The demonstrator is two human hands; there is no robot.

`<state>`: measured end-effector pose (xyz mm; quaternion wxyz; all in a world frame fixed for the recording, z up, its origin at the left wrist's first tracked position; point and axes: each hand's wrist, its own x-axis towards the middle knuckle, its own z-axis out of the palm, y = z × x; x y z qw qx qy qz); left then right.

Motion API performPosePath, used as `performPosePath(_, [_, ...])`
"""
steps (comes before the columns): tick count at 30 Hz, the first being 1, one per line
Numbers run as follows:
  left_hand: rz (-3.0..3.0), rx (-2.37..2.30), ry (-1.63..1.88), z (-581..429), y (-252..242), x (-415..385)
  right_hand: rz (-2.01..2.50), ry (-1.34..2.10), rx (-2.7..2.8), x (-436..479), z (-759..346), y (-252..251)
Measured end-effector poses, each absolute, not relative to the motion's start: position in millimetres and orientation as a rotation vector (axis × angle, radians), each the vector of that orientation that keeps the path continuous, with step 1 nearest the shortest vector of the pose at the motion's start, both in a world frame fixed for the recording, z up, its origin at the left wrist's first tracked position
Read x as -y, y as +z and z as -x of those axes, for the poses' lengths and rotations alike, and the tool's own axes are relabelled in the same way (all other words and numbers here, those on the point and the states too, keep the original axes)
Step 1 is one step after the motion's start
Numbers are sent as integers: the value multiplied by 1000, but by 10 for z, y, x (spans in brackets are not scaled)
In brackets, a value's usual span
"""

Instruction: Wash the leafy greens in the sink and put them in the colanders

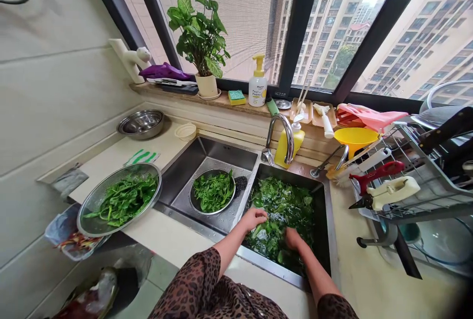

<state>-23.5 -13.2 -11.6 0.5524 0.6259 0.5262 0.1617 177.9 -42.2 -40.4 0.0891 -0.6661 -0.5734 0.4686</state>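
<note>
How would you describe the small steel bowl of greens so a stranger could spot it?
Under the window sits a double stainless-steel sink. In its left basin rests a round steel bowl heaped with dark green leaves. Unlike the wider mesh colander on the counter, it sits inside the sink.

The double sink has a colander of greens to its left — a dish rack to its right, a faucet behind it — and a bowl of greens in its left basin.
</note>
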Motion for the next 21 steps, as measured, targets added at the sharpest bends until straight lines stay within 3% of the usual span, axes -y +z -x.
performPosePath(3, [-1125, -1068, 651, 240, -132, 120, 1874, 1493, 1522, 370, -1786, -228])
performPosePath(9, [-1035, -1010, 696, 203, -108, 141, 1444, 1789, 1076, 425, -1518, 242])
performPosePath(16, [-1261, -1159, 600, 230, -106, 166, 1543, 1553, 1192, 287, -1529, 206])
performPosePath(21, [-1804, -1142, 273, 204, -121, 239, 1779, 1398, 1177, 255, -2060, 303])
